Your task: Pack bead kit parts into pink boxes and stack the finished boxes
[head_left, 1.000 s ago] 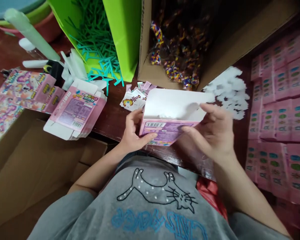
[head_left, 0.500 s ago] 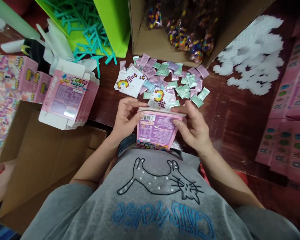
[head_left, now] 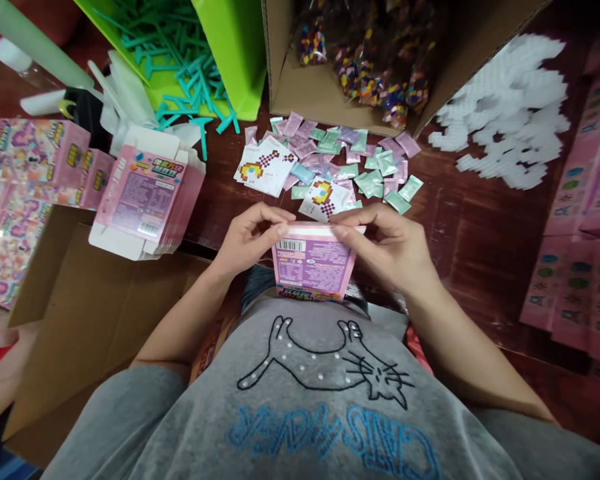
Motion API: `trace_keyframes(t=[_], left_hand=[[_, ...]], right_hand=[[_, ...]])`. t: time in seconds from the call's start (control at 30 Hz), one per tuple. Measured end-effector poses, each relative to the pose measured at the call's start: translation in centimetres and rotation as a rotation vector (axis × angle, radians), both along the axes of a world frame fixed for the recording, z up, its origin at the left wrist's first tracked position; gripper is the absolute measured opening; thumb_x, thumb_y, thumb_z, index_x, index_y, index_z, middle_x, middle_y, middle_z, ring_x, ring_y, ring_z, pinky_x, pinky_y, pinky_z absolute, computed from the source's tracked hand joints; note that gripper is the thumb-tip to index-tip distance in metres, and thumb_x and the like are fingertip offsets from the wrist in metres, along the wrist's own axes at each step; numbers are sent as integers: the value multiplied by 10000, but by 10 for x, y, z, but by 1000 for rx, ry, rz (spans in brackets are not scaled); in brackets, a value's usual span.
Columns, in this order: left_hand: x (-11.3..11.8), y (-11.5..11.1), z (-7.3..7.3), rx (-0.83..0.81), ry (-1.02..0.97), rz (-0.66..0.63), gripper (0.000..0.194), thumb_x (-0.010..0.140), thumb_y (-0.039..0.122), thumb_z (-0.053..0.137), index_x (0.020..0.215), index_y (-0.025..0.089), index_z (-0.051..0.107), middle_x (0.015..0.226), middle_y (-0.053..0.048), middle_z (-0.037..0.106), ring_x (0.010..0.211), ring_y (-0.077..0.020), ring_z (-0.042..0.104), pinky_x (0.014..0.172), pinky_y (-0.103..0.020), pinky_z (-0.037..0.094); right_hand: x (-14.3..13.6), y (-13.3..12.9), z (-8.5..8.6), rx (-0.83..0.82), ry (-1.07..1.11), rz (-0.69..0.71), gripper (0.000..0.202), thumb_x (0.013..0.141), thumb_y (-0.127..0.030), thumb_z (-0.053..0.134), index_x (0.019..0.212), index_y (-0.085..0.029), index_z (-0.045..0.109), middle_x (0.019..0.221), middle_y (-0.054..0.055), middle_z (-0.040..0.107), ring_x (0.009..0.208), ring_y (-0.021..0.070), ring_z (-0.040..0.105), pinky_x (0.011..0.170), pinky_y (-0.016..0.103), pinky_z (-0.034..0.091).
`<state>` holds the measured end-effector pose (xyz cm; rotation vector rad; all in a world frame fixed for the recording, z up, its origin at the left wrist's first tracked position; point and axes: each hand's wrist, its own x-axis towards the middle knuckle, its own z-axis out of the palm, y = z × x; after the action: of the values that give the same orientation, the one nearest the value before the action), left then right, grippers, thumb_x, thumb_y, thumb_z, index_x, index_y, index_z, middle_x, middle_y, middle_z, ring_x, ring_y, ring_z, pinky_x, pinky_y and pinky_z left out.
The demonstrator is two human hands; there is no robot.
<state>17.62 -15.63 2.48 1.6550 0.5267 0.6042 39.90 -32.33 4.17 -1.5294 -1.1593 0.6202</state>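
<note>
Box, pink and purple, barcode at upper left; held before the grey shirt, by the near edge of the worktop. Left hand: fingers pinching the box's top left corner. Right hand: fingers likewise at its top right. Just beyond: picture cards, small packets. Farther: carton of bagged coloured pieces; green bin of teal sticks.

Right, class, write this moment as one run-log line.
left hand: grips pink box, top left | right hand: grips top right | beyond: printed cards, sachets
</note>
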Motion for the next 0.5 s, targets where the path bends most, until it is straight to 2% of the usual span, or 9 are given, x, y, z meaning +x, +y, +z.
trace_keyframes(t=[0.07, 0.17, 0.23, 0.3, 0.4, 0.47, 0.5], left_hand=[[-5, 2, -6, -19, -18, -38, 320, 997, 528, 858, 1075, 233, 760, 1276, -97, 847, 1184, -245, 813, 1008, -410, 667], [-9, 4, -18, -7, -66, -27, 398, 964, 503, 898, 1250, 272, 747, 1324, -94, 839, 1185, -241, 817, 980, -394, 680], [-9, 4, -26, 36, -81, -19, 358, 966, 503, 895, 1202, 269, 764, 1300, -90, 844, 1168, -239, 821, 990, -407, 685], [-8, 1, -29, 94, -73, -3, 305, 976, 522, 875, 1041, 240, 777, 1247, -94, 858, 1146, -247, 828, 1011, -435, 690], [-11, -8, -21, 174, -33, 80, 271, 1014, 488, 834, 961, 230, 769, 1217, -84, 871, 1149, -268, 837, 1049, -480, 693], [-17, -9, -9, 235, 36, 126, 157, 1062, 435, 774, 1074, 281, 802, 1327, -43, 850, 1236, -297, 819, 1136, -555, 663], [-19, -4, -2, 277, 84, 116, 132, 1070, 421, 758, 1163, 347, 814, 1440, 7, 810, 1313, -317, 788, 1210, -615, 617]], right_hand=[[5, -6, -1, 29, -10, 85, 99, 1046, -341, 814, 1141, -327, 837, 1193, 22, 866, 1094, 225, 831, 1028, 466, 691], [13, -15, -4, 73, -68, 156, 309, 1028, -282, 836, 1327, -356, 812, 1357, 36, 836, 1288, 241, 793, 1162, 520, 642], [15, -19, -7, 91, -98, 173, 369, 1022, -240, 834, 1367, -365, 797, 1378, 38, 828, 1359, 245, 763, 1188, 530, 630], [11, -19, -11, 104, -120, 183, 346, 1038, -211, 804, 1344, -372, 800, 1350, 29, 833, 1383, 239, 749, 1186, 522, 634], [-3, -17, -16, 79, -192, 188, 313, 1070, -270, 765, 1370, -356, 782, 1401, 52, 803, 1489, 261, 676, 1240, 547, 603], [-5, -15, -14, 39, -250, 219, 412, 1100, -338, 708, 1512, -314, 704, 1483, 102, 757, 1513, 276, 649, 1264, 548, 590], [1, -17, -8, 19, -280, 233, 484, 1115, -367, 670, 1593, -291, 643, 1531, 123, 731, 1507, 277, 650, 1269, 539, 588]])
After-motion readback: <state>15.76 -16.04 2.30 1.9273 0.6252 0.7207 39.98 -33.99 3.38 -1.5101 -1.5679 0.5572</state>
